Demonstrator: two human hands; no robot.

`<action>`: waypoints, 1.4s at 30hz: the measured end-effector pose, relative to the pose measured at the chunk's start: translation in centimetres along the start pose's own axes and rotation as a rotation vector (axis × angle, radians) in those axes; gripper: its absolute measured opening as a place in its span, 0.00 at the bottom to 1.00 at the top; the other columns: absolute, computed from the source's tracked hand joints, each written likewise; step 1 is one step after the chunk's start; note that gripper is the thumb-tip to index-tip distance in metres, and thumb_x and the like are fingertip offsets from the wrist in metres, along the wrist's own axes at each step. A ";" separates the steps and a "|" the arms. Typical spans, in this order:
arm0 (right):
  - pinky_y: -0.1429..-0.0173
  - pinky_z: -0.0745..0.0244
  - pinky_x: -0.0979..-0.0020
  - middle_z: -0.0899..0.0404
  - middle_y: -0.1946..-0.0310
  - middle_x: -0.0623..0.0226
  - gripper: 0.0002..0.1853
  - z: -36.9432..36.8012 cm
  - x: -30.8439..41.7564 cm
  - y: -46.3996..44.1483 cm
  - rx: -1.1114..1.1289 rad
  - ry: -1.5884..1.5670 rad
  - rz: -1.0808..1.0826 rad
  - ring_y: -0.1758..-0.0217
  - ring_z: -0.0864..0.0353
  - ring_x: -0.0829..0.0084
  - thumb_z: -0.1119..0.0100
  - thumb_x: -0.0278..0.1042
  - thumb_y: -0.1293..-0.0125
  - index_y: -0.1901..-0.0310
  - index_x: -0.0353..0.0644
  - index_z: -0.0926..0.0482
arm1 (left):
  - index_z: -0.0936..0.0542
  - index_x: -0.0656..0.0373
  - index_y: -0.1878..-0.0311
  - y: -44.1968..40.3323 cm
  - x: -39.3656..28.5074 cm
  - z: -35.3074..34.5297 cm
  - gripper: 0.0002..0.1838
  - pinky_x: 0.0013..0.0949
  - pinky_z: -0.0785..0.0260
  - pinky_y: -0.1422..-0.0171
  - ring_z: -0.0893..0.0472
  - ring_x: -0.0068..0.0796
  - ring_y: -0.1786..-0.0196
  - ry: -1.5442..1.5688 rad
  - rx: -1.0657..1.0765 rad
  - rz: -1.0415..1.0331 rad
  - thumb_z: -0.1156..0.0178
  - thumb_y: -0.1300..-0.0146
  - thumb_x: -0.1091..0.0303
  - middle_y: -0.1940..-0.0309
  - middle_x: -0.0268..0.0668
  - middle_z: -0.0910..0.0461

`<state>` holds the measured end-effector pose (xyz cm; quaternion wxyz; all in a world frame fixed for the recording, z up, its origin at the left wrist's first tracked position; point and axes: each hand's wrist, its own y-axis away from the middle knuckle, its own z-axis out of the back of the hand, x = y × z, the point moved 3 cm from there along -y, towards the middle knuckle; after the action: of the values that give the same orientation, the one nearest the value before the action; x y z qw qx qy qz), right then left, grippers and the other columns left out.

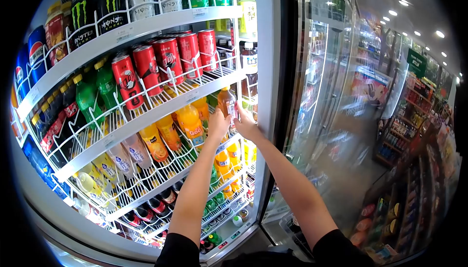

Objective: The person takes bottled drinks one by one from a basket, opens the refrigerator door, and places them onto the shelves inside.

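Inside the lit drinks cooler, a small bottle of brown drink with an orange-yellow cap stands upright between my two hands. My left hand is closed round its lower left side, the thumb toward the label. From the right, my right hand grips the same bottle, its fingers against the label. Just left of my hands, an orange juice bottle stands in a row on the same wire shelf. Red cans line the shelf above. My arms partly cover the shelves below.
White wire rails run along each shelf front. An open glass door stands to my right, with the cooler's frame post beside my right arm. Beyond it, an aisle has stocked store shelves. Green bottles sit at the left.
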<state>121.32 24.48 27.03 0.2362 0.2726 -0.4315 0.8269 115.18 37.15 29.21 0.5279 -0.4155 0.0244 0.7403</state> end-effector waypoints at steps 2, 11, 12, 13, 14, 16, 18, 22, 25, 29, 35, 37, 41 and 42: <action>0.25 0.42 0.61 0.36 0.33 0.39 0.39 0.3 0.8 0.9 0.013 -0.024 -0.010 0.27 0.38 0.46 0.47 0.28 0.36 0.24 0.36 0.50 | 0.32 0.71 0.38 0.7 0.3 -0.9 0.32 0.45 0.28 0.38 0.20 0.55 0.45 -0.001 0.084 0.042 0.34 0.41 0.62 0.47 0.60 0.21; 0.33 0.30 0.69 0.26 0.38 0.56 0.29 3.4 7.1 9.5 -0.056 -0.437 -0.140 0.36 0.26 0.69 0.53 0.26 0.25 0.25 0.40 0.45 | 0.47 0.71 0.25 13.6 -4.5 2.8 0.34 0.43 0.43 0.24 0.36 0.57 0.28 0.207 -0.162 -0.267 0.53 0.36 0.79 0.29 0.60 0.40; 0.33 0.30 0.69 0.26 0.38 0.56 0.29 3.8 7.7 10.9 -0.073 -0.431 -0.159 0.36 0.26 0.69 0.53 0.26 0.25 0.25 0.40 0.45 | 0.46 0.70 0.25 14.9 -4.9 2.9 0.34 0.44 0.42 0.25 0.35 0.57 0.29 0.304 -0.138 -0.279 0.53 0.36 0.79 0.30 0.60 0.38; 0.33 0.30 0.69 0.26 0.39 0.57 0.28 4.5 9.0 12.6 -0.056 -0.526 -0.171 0.36 0.26 0.69 0.53 0.27 0.25 0.26 0.41 0.42 | 0.42 0.69 0.27 15.7 -4.9 2.4 0.32 0.44 0.39 0.28 0.31 0.57 0.32 0.327 -0.138 -0.323 0.52 0.36 0.80 0.33 0.59 0.34; 0.33 0.30 0.69 0.26 0.39 0.57 0.26 5.0 10.4 14.3 -0.044 -0.621 -0.183 0.37 0.25 0.68 0.54 0.27 0.25 0.27 0.41 0.40 | 0.42 0.69 0.27 16.9 -4.9 1.8 0.32 0.44 0.39 0.28 0.31 0.57 0.32 0.334 -0.110 -0.329 0.52 0.36 0.80 0.33 0.59 0.34; 0.33 0.29 0.67 0.25 0.40 0.58 0.23 6.1 12.0 17.8 -0.065 -0.702 -0.232 0.38 0.24 0.68 0.54 0.31 0.24 0.30 0.40 0.35 | 0.38 0.69 0.29 19.3 -5.6 1.3 0.30 0.45 0.38 0.28 0.30 0.55 0.33 0.436 -0.045 -0.267 0.51 0.36 0.80 0.35 0.58 0.30; 0.34 0.28 0.66 0.24 0.41 0.57 0.23 6.9 12.8 21.4 -0.118 -0.805 -0.273 0.40 0.23 0.67 0.53 0.33 0.24 0.30 0.39 0.34 | 0.34 0.68 0.31 21.5 -6.2 1.3 0.28 0.43 0.36 0.30 0.27 0.52 0.34 0.465 -0.086 -0.295 0.51 0.36 0.80 0.37 0.57 0.27; 0.36 0.27 0.64 0.21 0.45 0.58 0.22 8.6 15.6 27.8 -0.196 -0.842 -0.318 0.43 0.21 0.67 0.52 0.35 0.24 0.32 0.38 0.31 | 0.33 0.67 0.31 26.4 -6.2 1.7 0.27 0.41 0.34 0.31 0.24 0.49 0.36 0.556 -0.055 -0.257 0.51 0.36 0.79 0.39 0.56 0.25; 0.37 0.26 0.63 0.20 0.48 0.57 0.21 9.4 17.3 31.9 -0.225 -0.849 -0.339 0.44 0.20 0.66 0.53 0.35 0.25 0.34 0.38 0.29 | 0.32 0.67 0.32 31.5 -6.1 2.1 0.26 0.40 0.32 0.33 0.22 0.45 0.38 0.633 -0.024 -0.197 0.51 0.36 0.79 0.41 0.54 0.23; 0.39 0.25 0.64 0.19 0.49 0.57 0.21 11.0 18.6 37.5 -0.248 -0.885 -0.366 0.46 0.19 0.66 0.53 0.37 0.25 0.35 0.37 0.29 | 0.31 0.67 0.33 39.9 -4.8 2.2 0.24 0.36 0.29 0.36 0.20 0.38 0.41 0.761 -0.038 -0.047 0.48 0.33 0.77 0.44 0.51 0.21; 0.43 0.24 0.63 0.19 0.50 0.55 0.24 12.3 20.7 45.2 -0.182 -1.019 -0.352 0.48 0.18 0.65 0.52 0.41 0.26 0.35 0.35 0.30 | 0.29 0.65 0.35 51.0 -3.9 6.3 0.22 0.32 0.29 0.39 0.19 0.32 0.46 0.770 -0.214 0.096 0.44 0.30 0.71 0.46 0.47 0.19; 0.43 0.24 0.63 0.19 0.49 0.55 0.25 12.5 21.0 47.6 -0.161 -1.038 -0.381 0.48 0.18 0.65 0.52 0.43 0.26 0.35 0.35 0.30 | 0.29 0.64 0.35 55.3 -3.7 7.4 0.22 0.31 0.29 0.40 0.18 0.31 0.47 0.744 -0.256 0.129 0.44 0.29 0.70 0.46 0.47 0.19; 0.44 0.24 0.62 0.20 0.49 0.57 0.29 12.5 21.1 50.3 -0.122 -1.120 -0.407 0.48 0.19 0.66 0.51 0.49 0.27 0.33 0.37 0.34 | 0.29 0.63 0.34 62.0 -2.8 9.7 0.22 0.28 0.29 0.42 0.19 0.25 0.49 0.731 -0.290 0.290 0.43 0.29 0.69 0.45 0.43 0.19; 0.44 0.24 0.62 0.20 0.49 0.57 0.29 12.3 21.6 50.8 -0.120 -1.135 -0.442 0.48 0.19 0.66 0.51 0.49 0.27 0.32 0.39 0.35 | 0.29 0.62 0.34 64.0 -2.3 10.8 0.22 0.27 0.29 0.43 0.20 0.23 0.50 0.777 -0.251 0.411 0.43 0.29 0.69 0.45 0.42 0.20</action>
<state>76.59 -8.79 17.33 0.1503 0.7399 -0.4690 0.4583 57.70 12.29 12.03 0.2674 -0.7098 0.2127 0.6160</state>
